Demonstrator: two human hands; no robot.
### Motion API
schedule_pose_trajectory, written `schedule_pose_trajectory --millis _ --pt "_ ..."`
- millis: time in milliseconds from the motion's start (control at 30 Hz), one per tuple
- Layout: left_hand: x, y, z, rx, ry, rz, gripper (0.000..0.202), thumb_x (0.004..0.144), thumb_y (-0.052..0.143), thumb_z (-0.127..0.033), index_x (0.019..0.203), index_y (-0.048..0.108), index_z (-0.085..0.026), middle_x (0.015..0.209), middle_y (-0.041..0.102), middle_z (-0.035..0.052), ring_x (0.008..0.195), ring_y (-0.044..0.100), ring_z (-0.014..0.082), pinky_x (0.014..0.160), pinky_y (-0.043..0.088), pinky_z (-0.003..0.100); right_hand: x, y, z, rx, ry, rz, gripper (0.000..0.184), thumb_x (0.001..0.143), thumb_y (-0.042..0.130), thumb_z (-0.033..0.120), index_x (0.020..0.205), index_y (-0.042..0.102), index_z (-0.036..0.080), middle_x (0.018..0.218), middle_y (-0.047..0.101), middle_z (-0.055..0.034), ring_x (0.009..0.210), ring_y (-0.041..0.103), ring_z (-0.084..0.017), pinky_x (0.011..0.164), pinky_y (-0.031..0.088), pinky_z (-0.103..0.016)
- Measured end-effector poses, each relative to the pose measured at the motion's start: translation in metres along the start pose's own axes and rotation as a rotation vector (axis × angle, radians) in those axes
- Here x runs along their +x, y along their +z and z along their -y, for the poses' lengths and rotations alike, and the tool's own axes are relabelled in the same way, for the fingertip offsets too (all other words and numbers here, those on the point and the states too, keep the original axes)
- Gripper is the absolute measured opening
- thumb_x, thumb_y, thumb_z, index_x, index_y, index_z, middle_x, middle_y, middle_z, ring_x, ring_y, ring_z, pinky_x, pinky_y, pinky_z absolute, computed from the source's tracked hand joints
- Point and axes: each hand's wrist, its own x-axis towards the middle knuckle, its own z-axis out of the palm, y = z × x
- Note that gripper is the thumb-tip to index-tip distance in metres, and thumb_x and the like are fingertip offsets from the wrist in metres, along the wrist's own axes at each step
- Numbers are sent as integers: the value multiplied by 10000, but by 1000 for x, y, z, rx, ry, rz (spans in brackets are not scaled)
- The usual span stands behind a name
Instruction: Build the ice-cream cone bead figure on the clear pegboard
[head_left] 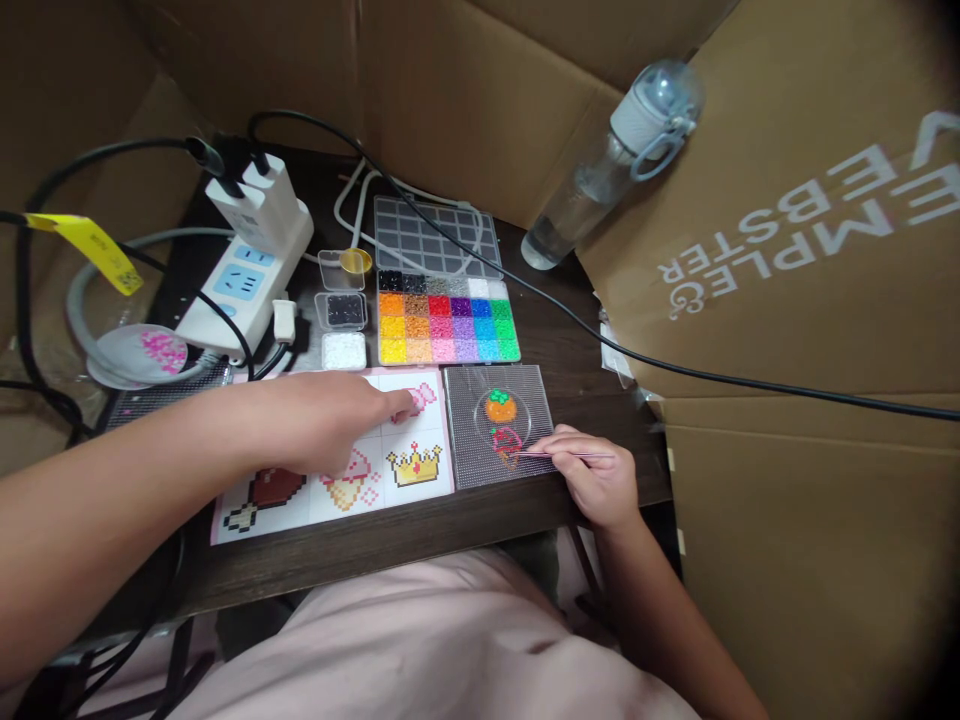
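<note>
My left hand (337,418) lies over a printed pattern sheet (439,425), its index finger stretched out onto a pink pixel picture. Its other fingers are mostly hidden below the palm. Pictures of a crown (415,466) and an ice cream cone (348,482) show beside it. Pinched in my right hand (600,478) are thin pink tweezers (585,455), their tips at a red and brown bead figure (507,442) on the clear pegboard (469,455). An orange bead fruit with green leaves (500,406) sits just above that figure.
A bead box (450,315) with many colours stands open behind the sheet, small bead cases (343,350) at its left. A power strip (232,290), a dish of pink beads (139,355) and loose cables crowd the left. A water bottle (600,180) stands near cardboard walls (787,330).
</note>
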Motion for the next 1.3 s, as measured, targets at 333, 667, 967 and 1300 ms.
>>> schedule_pose_trajectory --millis 333,667,967,1300 --pt "-2 -2 -2 17 4 -7 932 729 661 -230 1583 351 -433 1181 694 128 929 713 320 675 524 346 2 1 5 -1 34 32 208 939 652 182 935 838 274 874 830 -43 762 762 -210 758 553 -369" --pt "-3 -6 -7 31 36 -11 927 734 708 -290 1590 362 -383 1218 705 144 1089 687 365 788 545 386 4 2 7 -43 54 27 184 938 659 240 909 840 260 859 830 -54 758 773 -222 781 575 -388" --pt "-3 -4 -5 1 29 -24 905 717 699 -227 1563 418 -385 1184 728 116 1052 708 351 792 545 376 4 1 5 -40 45 20 182 940 666 283 907 844 267 853 830 -56 741 774 -224 762 583 -382" --pt "-1 -2 -3 20 35 -10 935 730 715 -296 1591 361 -376 1316 671 142 1009 700 329 826 532 392 5 2 7 -86 81 -5 210 933 677 365 873 847 258 824 827 -69 740 781 -240 788 605 -402"
